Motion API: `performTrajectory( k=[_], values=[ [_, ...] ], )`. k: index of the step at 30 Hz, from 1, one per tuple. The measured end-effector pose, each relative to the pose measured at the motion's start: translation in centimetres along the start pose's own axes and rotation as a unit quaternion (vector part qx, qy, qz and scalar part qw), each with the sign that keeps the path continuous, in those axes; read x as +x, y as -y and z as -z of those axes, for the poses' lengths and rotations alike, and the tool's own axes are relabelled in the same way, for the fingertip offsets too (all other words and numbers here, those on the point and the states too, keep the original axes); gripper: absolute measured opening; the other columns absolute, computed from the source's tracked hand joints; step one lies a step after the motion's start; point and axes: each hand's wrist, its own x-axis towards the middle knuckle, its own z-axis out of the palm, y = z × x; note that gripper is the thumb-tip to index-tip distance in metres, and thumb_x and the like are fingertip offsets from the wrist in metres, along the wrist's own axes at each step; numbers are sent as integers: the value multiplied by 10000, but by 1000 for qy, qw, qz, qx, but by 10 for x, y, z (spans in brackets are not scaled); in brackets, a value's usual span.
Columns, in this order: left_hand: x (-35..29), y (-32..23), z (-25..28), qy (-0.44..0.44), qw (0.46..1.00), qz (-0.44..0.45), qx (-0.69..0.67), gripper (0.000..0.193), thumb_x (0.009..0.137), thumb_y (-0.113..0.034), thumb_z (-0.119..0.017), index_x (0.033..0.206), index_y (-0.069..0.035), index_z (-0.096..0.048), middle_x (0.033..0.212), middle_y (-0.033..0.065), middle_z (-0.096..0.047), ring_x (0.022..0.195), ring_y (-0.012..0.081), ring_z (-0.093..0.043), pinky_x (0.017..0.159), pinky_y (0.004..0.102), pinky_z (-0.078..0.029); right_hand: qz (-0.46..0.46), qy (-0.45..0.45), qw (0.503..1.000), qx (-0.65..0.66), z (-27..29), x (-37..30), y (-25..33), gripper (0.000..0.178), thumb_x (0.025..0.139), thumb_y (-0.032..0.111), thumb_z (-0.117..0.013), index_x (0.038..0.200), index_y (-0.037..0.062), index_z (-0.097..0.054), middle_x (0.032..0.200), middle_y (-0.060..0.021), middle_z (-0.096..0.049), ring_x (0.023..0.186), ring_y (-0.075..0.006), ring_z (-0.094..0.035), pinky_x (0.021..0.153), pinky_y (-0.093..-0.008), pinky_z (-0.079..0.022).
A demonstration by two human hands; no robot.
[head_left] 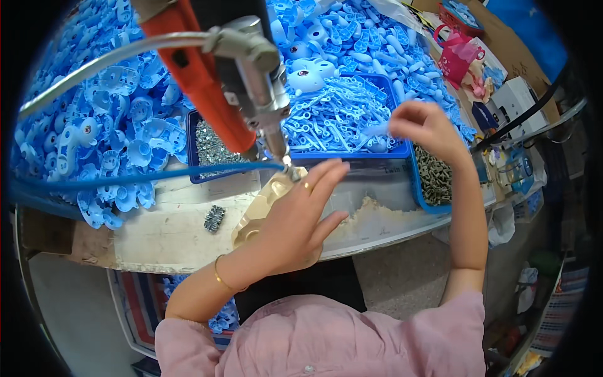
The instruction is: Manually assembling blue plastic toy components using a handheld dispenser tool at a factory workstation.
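Note:
My left hand [300, 210] reaches over a beige moulded fixture [264, 200] on the table, its fingers stretched out and spread. The palm hides part of the fixture and whatever may sit in it. Just above the fingers, the metal tip of a hanging orange and black power driver [200, 78] points down at the fixture. My right hand [430, 129] is raised over the right end of a blue tray [352, 154] full of small light blue link-shaped pieces. Its fingers pinch a light blue plastic piece [377, 130], smeared by motion.
Blue plastic shell parts [103, 138] are heaped at left and back. A tray [191, 151] of small metal pieces stands left of the driver; a blue tray [416, 187] of screws stands right. A little metal pile [214, 218] lies on the table. A blue hose [157, 177] crosses in front.

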Motion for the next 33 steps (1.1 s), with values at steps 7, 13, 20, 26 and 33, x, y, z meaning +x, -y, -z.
performTrajectory(
  k=[7,13,20,26,33],
  values=[
    [0,32,0,17,993,48,110,473,925,-222,-680,1370,-157,-535,975,112,-701,886,332,-676,706,436,-520,-43,185,969,155,-44,26,43,220,945,226,-717,959,6,-706,809,-65,-729,732,-121,-701,667,-256,-549],
    [-50,19,26,36,987,119,105,341,906,-285,-723,1200,-139,-630,863,82,-704,747,306,-679,635,410,-526,22,-301,871,-388,32,171,-99,381,917,116,-611,1296,149,-615,1299,-151,-655,1128,-356,-655,921,-464,-533],
    [-95,29,12,70,987,-26,142,399,789,-191,-793,1172,-134,-695,1086,22,-727,978,244,-670,797,364,-540,35,-190,826,-530,51,204,-144,466,922,3,-521,1358,159,-577,1255,-204,-627,1149,-400,-617,958,-469,-509],
    [-109,33,3,58,991,-42,111,356,815,-171,-775,1138,-60,-673,1160,67,-689,1071,260,-668,871,397,-549,169,-227,921,-269,45,143,-87,375,987,74,-563,1360,115,-573,1132,-113,-642,1079,-245,-621,910,-360,-496],
    [-125,25,-1,33,975,-58,210,300,833,-198,-765,1094,-78,-677,1228,71,-660,1164,261,-627,1011,413,-495,235,72,966,-83,-103,-32,43,399,841,-145,-586,1192,43,-611,1178,-64,-595,1077,-205,-587,921,-298,-459]
  ],
)
